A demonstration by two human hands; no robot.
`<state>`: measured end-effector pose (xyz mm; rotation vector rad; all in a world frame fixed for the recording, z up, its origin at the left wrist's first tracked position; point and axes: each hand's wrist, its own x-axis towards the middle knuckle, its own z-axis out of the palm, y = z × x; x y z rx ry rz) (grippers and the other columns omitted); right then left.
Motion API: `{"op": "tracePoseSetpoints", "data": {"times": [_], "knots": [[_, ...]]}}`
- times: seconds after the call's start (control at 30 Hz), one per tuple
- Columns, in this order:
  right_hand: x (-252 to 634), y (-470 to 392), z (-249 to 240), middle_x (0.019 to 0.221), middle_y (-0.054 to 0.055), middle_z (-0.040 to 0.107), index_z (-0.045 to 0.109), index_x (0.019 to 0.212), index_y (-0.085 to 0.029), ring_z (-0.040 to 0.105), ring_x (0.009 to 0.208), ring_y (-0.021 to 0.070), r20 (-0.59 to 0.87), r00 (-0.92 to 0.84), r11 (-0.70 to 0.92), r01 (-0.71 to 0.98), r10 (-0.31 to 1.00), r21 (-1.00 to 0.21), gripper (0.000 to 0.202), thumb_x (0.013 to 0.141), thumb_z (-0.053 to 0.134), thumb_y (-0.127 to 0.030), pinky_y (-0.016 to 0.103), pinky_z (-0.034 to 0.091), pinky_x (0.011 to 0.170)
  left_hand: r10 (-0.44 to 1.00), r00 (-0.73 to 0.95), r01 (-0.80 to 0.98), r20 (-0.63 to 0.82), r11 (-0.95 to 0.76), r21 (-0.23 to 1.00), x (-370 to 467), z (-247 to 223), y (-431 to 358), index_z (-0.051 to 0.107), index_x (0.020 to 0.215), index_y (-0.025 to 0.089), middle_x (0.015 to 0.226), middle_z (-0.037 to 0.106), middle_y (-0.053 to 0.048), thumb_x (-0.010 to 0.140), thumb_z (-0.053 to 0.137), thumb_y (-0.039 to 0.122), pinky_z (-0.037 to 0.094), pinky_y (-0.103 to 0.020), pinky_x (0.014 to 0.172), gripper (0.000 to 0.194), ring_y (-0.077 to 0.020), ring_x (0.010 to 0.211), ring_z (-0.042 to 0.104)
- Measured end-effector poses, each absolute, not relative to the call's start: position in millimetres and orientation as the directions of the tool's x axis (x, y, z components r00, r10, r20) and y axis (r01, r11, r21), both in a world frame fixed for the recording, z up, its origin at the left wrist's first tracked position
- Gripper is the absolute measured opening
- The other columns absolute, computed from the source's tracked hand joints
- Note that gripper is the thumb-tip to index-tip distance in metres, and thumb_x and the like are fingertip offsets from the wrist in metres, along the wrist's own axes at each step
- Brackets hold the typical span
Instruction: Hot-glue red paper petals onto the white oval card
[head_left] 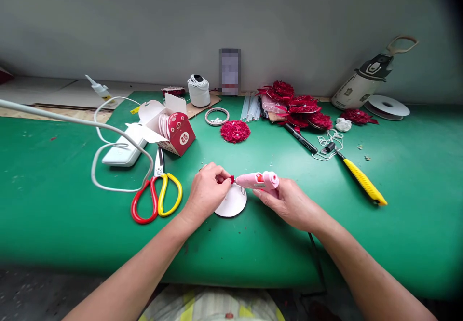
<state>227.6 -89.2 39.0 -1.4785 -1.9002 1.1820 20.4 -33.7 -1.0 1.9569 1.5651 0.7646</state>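
A small piece of red ribbon (232, 180) is pinched between the fingertips of my left hand (209, 191), above the far edge of a white round disc (230, 203). My right hand (289, 201) is wrapped round a pink glue gun (258, 180); its nozzle points left and meets or nearly meets the red ribbon. The disc lies on the green table, partly under my left hand. Beyond my hands sits a round red ribbon flower (235, 131).
Scissors (158, 193), an open red-and-white box (177, 130) and a white power bank (125, 150) with a cable stand left. A marker (301, 138), a yellow cutter (364, 181) and piled red flowers (300, 104) lie right. A phone (230, 72) leans at the back.
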Motion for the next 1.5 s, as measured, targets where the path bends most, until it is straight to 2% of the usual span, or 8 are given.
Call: {"op": "tracePoseSetpoints", "data": {"times": [0.13,0.37,0.63,0.9,1.0,1.2,1.33,1.5], "knots": [[225.9,-88.5,38.6,0.104,0.001,0.071,0.06,0.135,-0.029,0.062,0.085,0.019,-0.126,-0.334,0.062,0.499,0.934,-0.865,0.04,0.097,0.046,-0.032,0.025,0.043,0.067,0.988,0.142,0.692,0.067,-0.148,0.706,16.9,-1.0,-28.2,0.065,0.065,0.018,0.07,0.058,0.0,0.072,0.062,0.02,0.039,-0.027,0.061,0.008,-0.0134,0.063,0.051],[222.0,-88.2,33.7,0.079,0.0,0.067,0.065,0.126,-0.029,0.062,0.081,0.0196,-0.12,-0.302,0.055,0.513,0.946,-0.856,0.035,0.097,0.047,-0.035,0.027,0.044,0.07,0.987,0.153,0.659,0.051,-0.14,0.739,12.8,1.2,-26.4,0.064,0.066,0.018,0.07,0.059,0.0,0.073,0.062,0.022,0.039,-0.025,0.059,0.008,-0.0121,0.061,0.052],[218.8,-86.4,28.7,0.069,0.001,0.06,0.072,0.098,-0.02,0.059,0.082,0.0212,-0.109,-0.259,0.038,0.503,0.96,-0.864,0.031,0.096,0.047,-0.039,0.029,0.043,0.073,0.989,0.139,0.636,0.044,-0.124,0.761,13.1,-1.5,-27.3,0.065,0.065,0.018,0.071,0.059,0.001,0.072,0.063,0.021,0.039,-0.026,0.06,0.008,-0.0123,0.062,0.052],[220.6,-87.0,33.8,0.067,-0.002,0.051,0.067,0.123,-0.027,0.051,0.074,0.0168,-0.152,-0.301,0.033,0.53,0.941,-0.847,0.034,0.097,0.046,-0.035,0.026,0.037,0.066,0.993,0.114,0.549,-0.012,-0.053,0.834,14.5,-2.9,-27.6,0.066,0.067,0.018,0.071,0.06,0.0,0.072,0.065,0.022,0.041,-0.027,0.061,0.006,-0.013,0.063,0.053],[221.2,-88.0,35.4,0.066,-0.002,0.049,0.066,0.124,-0.026,0.048,0.071,0.0159,-0.153,-0.289,0.026,0.532,0.945,-0.846,0.035,0.097,0.046,-0.034,0.025,0.035,0.063,0.99,0.133,0.597,0.036,-0.11,0.795,17.0,-3.5,-29.9,0.064,0.067,0.018,0.072,0.058,0.0,0.073,0.063,0.018,0.041,-0.028,0.064,0.007,-0.014,0.066,0.053],[222.1,-89.2,34.5,0.069,-0.002,0.051,0.068,0.121,-0.022,0.039,0.061,0.0123,-0.148,-0.3,0.027,0.511,0.942,-0.859,0.035,0.096,0.046,-0.032,0.024,0.032,0.057,0.963,0.201,0.722,0.179,-0.269,0.637,18.8,-10.4,-31.8,0.06,0.068,0.019,0.074,0.057,-0.001,0.075,0.058,0.013,0.04,-0.032,0.073,0.01,-0.0181,0.077,0.053],[223.8,-90.3,29.4,0.064,-0.003,0.044,0.066,0.124,-0.021,0.028,0.055,0.0109,-0.161,-0.276,-0.012,0.471,0.948,-0.882,0.037,0.095,0.047,-0.035,0.023,0.027,0.05,0.964,0.204,0.726,0.172,-0.267,0.634,16.4,-13.1,-31.0,0.06,0.066,0.019,0.074,0.058,-0.001,0.075,0.058,0.013,0.04,-0.032,0.073,0.011,-0.0181,0.077,0.053],[226.3,-91.7,32.9,0.064,-0.005,0.036,0.061,0.132,-0.025,0.021,0.056,0.0105,-0.185,-0.284,-0.053,0.415,0.941,-0.908,0.04,0.096,0.047,-0.032,0.022,0.021,0.047,0.971,0.186,0.707,0.151,-0.239,0.666,17.0,-12.7,-30.1,0.06,0.064,0.019,0.072,0.057,-0.001,0.074,0.06,0.013,0.04,-0.031,0.071,0.012,-0.0169,0.074,0.052]]}}
